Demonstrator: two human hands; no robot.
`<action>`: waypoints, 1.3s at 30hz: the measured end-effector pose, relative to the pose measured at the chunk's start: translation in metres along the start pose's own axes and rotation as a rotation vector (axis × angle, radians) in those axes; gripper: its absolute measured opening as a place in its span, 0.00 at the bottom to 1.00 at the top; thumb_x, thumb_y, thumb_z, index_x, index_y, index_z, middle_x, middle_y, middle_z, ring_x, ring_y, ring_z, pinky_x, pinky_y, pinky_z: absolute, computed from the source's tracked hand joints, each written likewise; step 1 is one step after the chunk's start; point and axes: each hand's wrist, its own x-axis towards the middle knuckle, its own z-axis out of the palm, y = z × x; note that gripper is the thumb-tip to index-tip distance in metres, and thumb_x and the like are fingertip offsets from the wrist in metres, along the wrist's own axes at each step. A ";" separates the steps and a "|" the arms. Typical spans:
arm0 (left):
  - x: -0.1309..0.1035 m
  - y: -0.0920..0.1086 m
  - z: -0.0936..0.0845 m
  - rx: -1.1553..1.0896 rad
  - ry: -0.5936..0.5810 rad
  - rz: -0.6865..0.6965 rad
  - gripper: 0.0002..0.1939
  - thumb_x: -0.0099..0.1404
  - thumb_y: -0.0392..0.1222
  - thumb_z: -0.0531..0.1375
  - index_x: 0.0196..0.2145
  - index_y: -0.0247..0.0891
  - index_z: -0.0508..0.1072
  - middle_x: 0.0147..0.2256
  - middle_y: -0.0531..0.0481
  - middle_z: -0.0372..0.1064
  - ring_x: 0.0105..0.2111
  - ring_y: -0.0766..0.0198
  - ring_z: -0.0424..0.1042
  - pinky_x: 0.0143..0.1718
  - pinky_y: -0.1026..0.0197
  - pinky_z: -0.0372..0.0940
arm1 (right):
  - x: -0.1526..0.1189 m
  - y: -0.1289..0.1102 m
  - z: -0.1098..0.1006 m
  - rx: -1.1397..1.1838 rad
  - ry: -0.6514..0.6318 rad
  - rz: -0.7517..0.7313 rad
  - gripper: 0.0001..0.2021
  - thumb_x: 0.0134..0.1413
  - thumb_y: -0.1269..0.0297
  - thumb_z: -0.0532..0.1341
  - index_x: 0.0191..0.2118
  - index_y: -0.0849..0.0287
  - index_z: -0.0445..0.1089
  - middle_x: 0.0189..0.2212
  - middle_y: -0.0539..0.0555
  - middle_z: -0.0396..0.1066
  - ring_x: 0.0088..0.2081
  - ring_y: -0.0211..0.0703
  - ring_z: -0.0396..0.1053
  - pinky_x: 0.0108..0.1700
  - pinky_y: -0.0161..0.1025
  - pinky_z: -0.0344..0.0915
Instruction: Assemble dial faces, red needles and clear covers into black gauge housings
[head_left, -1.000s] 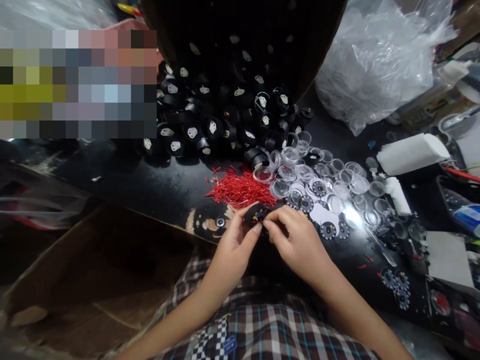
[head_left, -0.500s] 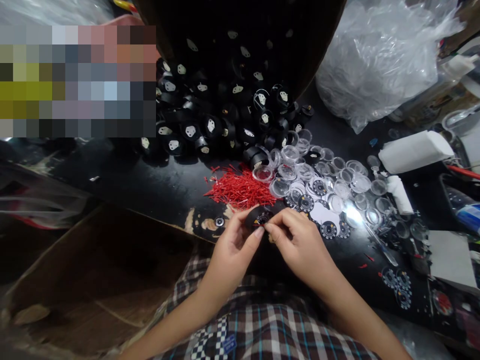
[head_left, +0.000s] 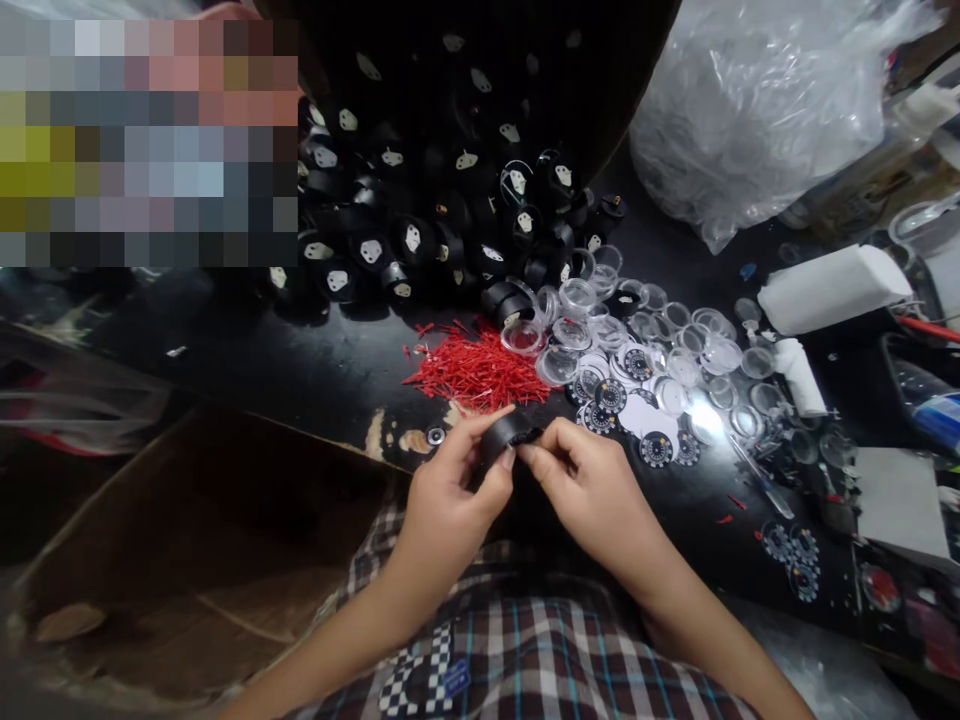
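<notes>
Over the table's front edge, my left hand [head_left: 455,485] is closed around a round black dial housing [head_left: 499,436], fingers behind it and thumb at its lower rim. The housing is tipped so its side wall faces me and its dial is mostly hidden. My right hand [head_left: 581,475] pinches the right edge of the same housing with thumb and fingertips. Whether a small part is between those fingertips cannot be seen. Just beyond the hands lies a heap of thin red pointers [head_left: 480,368]. To its right are loose black-and-white dial discs [head_left: 611,396].
Many black housings [head_left: 412,238] crowd the back of the table. Clear plastic covers [head_left: 679,330] spread to the right, near tweezers [head_left: 772,492] and white rolls [head_left: 832,288]. A large plastic bag [head_left: 750,110] stands back right. A small ring [head_left: 436,436] lies left of my hands.
The housing has been turned between my hands: its dial face was showing before, and now its black side wall shows. Both hands still hold it in nearly the same place.
</notes>
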 end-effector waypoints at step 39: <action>0.011 -0.017 0.023 -0.712 -0.164 -0.499 0.20 0.60 0.51 0.66 0.47 0.38 0.76 0.47 0.43 0.77 0.43 0.57 0.77 0.49 0.55 0.72 | 0.027 0.074 -0.071 -0.264 0.399 -0.002 0.15 0.62 0.63 0.57 0.51 0.58 0.73 0.42 0.57 0.76 0.41 0.48 0.69 0.48 0.49 0.64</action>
